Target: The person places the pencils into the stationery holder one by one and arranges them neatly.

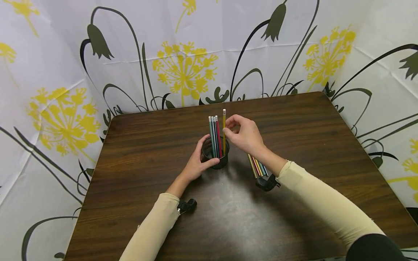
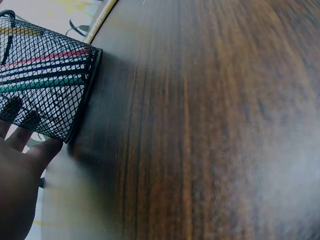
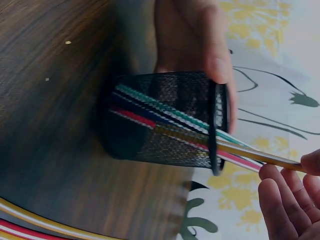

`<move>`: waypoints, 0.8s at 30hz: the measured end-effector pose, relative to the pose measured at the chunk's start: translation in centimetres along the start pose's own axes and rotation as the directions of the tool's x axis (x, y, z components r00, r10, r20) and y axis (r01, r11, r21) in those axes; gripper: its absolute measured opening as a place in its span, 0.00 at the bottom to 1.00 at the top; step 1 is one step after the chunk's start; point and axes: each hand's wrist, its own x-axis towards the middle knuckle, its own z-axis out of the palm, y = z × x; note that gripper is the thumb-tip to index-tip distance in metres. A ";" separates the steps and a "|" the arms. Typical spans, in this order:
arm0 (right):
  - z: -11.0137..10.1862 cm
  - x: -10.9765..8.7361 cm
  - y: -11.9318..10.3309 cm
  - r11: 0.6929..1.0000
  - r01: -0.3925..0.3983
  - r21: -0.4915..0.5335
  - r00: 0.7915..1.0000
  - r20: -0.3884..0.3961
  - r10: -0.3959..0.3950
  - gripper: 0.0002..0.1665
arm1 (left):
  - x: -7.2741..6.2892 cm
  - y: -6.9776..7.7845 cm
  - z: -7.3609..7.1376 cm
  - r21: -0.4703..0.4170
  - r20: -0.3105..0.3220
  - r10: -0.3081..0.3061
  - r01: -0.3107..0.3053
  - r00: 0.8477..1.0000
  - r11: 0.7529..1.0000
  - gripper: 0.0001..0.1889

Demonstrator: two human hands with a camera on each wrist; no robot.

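Note:
A black mesh pencil cup stands upright on the table, and my left hand holds it with thumb and fingers around its side near the rim. Several pencils in green, dark and red lean inside, eraser ends up. My right hand pinches a yellow pencil between thumb and fingers above the rim. In the right wrist view the lower part of this yellow pencil is inside the cup, seen through the mesh.
More pencils in yellow, red and blue lie on the brown wooden table, partly hidden under my right forearm. A wrist camera hangs under the right wrist, another by the left. Behind the table hangs a flowered cloth.

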 end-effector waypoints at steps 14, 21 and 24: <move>1.8 -0.4 1.6 0.995 -0.033 -0.098 0.998 0.048 0.038 0.07 | 0.0 -0.7 0.2 -0.026 0.018 0.016 -0.016 1.000 1.000 0.44; 2.1 -0.1 1.7 0.988 -0.073 -0.133 0.995 0.058 0.081 0.07 | 0.0 -0.2 0.1 -0.021 0.007 -0.013 0.013 1.000 1.000 0.44; 2.2 0.1 1.7 0.984 -0.087 -0.157 0.994 0.054 0.097 0.07 | 0.0 -0.2 0.1 -0.015 0.010 -0.018 0.018 1.000 1.000 0.44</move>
